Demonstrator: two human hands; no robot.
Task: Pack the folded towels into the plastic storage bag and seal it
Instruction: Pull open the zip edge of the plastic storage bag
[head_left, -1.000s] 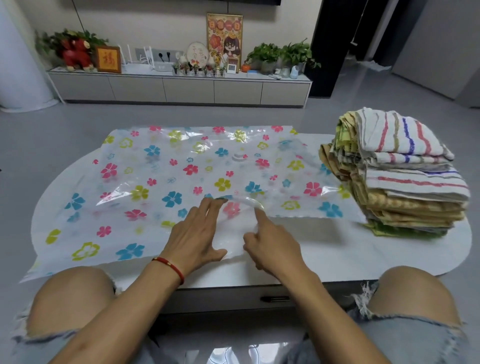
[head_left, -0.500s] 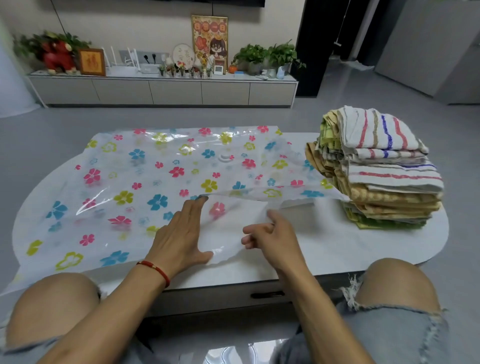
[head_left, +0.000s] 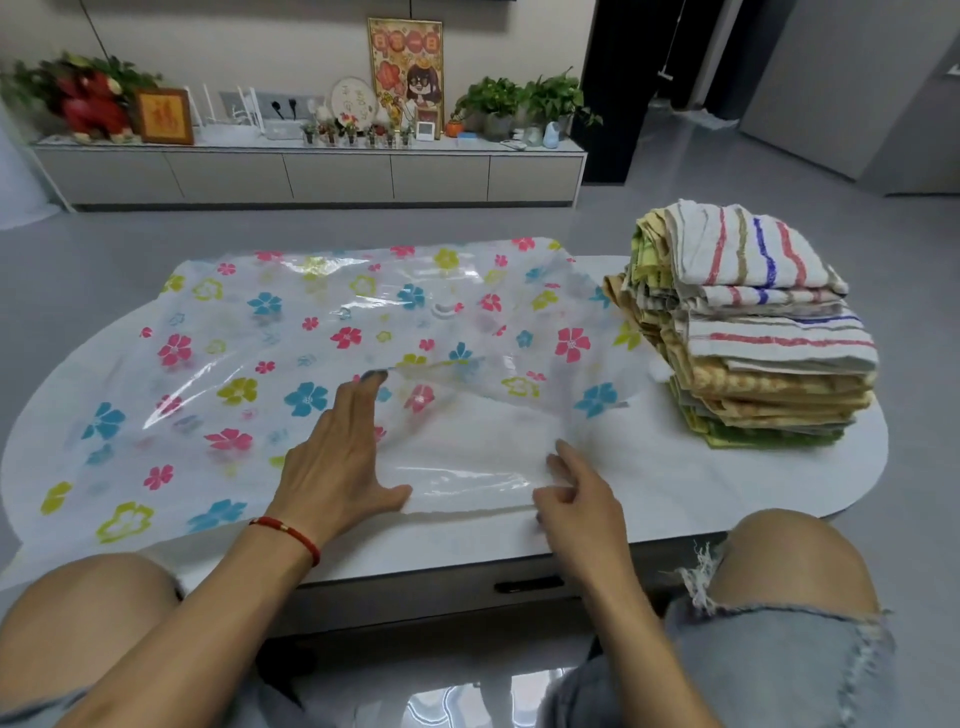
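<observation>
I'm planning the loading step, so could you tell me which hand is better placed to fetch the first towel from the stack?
Probably the right hand: the towel stack sits on its side of the table. The left hand lies flat on the plastic bag, holding it down.

We see the clear flower-printed plastic storage bag (head_left: 291, 364) spread across the white oval table (head_left: 675, 483). The tall stack of folded striped towels (head_left: 748, 327) stands to its right, touching it.

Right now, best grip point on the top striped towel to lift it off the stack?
Probably pinch the top striped towel at its near fold, coming from the person's side with the right hand. It lies uppermost on the towel stack, uncovered.
</observation>
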